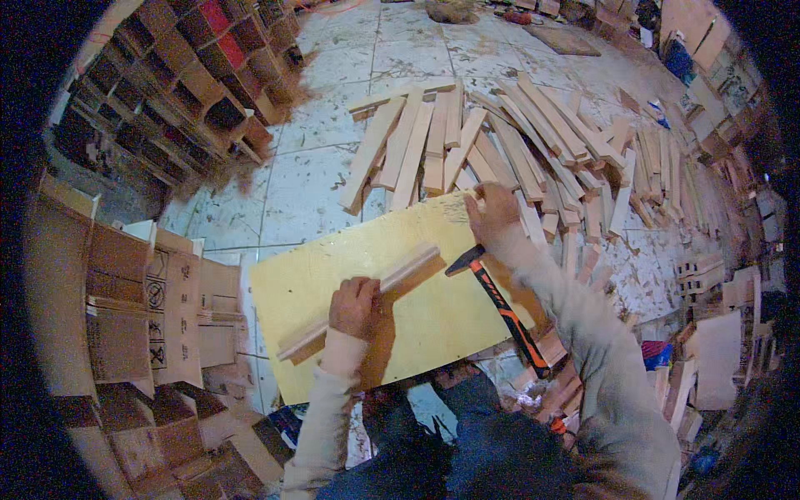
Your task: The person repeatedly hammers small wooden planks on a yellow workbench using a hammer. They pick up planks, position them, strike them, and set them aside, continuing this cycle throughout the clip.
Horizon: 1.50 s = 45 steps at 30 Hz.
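A yellow wooden board [325, 262] lies in front of me, tilted up to the right. Across it runs a narrow wooden strip [408, 270], and my left hand [354, 307] is closed round its middle. At the board's far right corner is my right hand [495, 215], its fingers curled together beside some small dark bits; what they hold, if anything, is hidden. A hammer [503, 310] with an orange and black handle rests at the board's right edge, its head on the board and its handle reaching toward me.
Beyond the board, many loose wooden strips [412, 154] lie heaped on the dirty white tiled floor [325, 108]. Cardboard boxes [125, 308] line the left side, with more divided boxes [200, 75] at the far left. Wood pieces and cardboard [717, 350] crowd the right.
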Tool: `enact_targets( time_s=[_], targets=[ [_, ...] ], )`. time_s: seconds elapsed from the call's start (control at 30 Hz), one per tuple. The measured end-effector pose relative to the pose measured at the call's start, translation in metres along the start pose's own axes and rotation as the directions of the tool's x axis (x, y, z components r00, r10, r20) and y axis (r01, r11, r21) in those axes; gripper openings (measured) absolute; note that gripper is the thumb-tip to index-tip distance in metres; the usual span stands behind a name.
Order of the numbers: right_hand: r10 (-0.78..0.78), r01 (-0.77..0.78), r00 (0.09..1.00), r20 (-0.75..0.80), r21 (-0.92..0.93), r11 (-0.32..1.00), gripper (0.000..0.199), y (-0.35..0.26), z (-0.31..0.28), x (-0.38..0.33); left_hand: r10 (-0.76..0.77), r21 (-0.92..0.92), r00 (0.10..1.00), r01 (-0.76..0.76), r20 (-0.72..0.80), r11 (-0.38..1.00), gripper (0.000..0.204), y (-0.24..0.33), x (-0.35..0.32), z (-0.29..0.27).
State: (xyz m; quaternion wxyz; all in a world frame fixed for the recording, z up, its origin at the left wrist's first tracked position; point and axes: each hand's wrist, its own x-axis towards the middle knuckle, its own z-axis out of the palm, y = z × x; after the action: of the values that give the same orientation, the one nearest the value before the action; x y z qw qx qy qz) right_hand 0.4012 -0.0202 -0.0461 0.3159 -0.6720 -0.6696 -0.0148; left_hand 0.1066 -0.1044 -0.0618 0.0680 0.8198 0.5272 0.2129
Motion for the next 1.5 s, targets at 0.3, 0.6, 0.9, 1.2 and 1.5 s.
enact_targets(
  time_s=[0.3,0.6,0.9,1.2,1.5],
  targets=[
    [0.579,-0.566,0.698,0.42,-0.17,0.806,0.034,-0.017,0.16,0.097,-0.068,0.084,0.938,0.102,-0.339,0.991,0.035,-0.019,-0.086,-0.052],
    [0.438,-0.506,0.839,0.323,0.165,0.847,0.049,-0.034,0.053,0.097,-0.495,-0.288,0.747,0.404,-0.444,0.868,0.029,-0.044,-0.12,-0.091],
    [0.1,-0.772,0.619,0.779,0.58,0.259,0.035,-0.046,-0.103,-0.022,-0.779,-0.925,0.625,0.327,0.059,0.192,0.041,-0.05,-0.065,-0.111],
    [-0.515,0.347,0.704,0.489,0.396,0.85,0.047,-0.069,-0.121,-0.053,-0.682,-0.982,0.706,0.13,0.19,-0.139,0.068,-0.053,-0.041,-0.131],
    [-0.609,0.564,0.769,0.193,0.244,0.789,0.051,-0.061,-0.052,-0.068,-0.901,-0.987,0.427,0.161,0.07,0.0,0.027,-0.081,-0.104,-0.108]
  ],
)
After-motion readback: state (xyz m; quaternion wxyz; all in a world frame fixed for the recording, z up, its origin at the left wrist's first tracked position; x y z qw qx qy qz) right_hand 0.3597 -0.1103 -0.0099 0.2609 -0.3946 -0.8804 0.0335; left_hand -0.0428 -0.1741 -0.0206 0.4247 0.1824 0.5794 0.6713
